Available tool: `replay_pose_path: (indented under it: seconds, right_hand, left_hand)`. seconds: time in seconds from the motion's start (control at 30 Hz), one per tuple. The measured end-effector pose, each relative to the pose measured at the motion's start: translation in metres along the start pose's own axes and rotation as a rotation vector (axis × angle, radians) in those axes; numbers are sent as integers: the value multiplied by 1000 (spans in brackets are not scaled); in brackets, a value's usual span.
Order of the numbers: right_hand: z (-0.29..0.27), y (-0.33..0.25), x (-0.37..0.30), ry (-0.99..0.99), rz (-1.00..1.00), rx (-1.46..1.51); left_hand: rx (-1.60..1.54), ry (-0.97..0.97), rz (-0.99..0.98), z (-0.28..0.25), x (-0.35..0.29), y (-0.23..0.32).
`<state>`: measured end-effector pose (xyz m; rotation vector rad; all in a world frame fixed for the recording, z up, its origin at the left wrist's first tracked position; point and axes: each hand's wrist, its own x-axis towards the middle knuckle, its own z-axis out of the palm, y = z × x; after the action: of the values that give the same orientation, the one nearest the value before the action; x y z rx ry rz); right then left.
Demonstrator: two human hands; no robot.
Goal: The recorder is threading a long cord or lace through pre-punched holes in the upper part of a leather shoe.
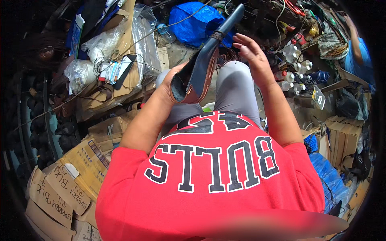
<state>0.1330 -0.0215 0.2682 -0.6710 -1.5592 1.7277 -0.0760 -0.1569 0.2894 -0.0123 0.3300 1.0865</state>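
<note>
In front of my lap, above the knees, is a brown and dark-blue leather shoe upper [192, 82]. Its open heel end faces me, and a brown thong runs along its side. A long dark-blue part [229, 24] rises from it toward the far right, with a dark cord wrapped around its narrow middle. My left hand [172, 78] grips the upper from the left; most of its fingers are hidden behind the leather. Just to the right, my right hand [254, 58] is raised with fingers apart, holding nothing, close to the upper but not visibly touching it.
Several plastic bottles [295, 72] stand at the right, with a person in blue [358, 56] beyond. A blue plastic bag [195, 22] lies ahead. Cardboard and clear plastic [142, 44] fill the left; flattened boxes [56, 193] lie at lower left, stacked cardboard [341, 140] at right.
</note>
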Motion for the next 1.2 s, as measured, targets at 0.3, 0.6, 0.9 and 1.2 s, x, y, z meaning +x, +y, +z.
replay_pose_path:
  seconds: [0.3, 0.6, 0.9, 1.2]
  right_hand:
    - [32, 5, 19, 8, -84, -226]
    - [-56, -45, 12, 227, -182, -523]
    - [-171, -93, -25, 608, -129, -278]
    - [-234, -102, -31, 668, -274, -681]
  left_hand:
    - [-3, 151, 1, -2, -1, 5]
    - [787, 369, 360, -38, -21, 41]
    - [312, -32, 194, 24, -32, 34]
    - [139, 145, 32, 4, -41, 26]
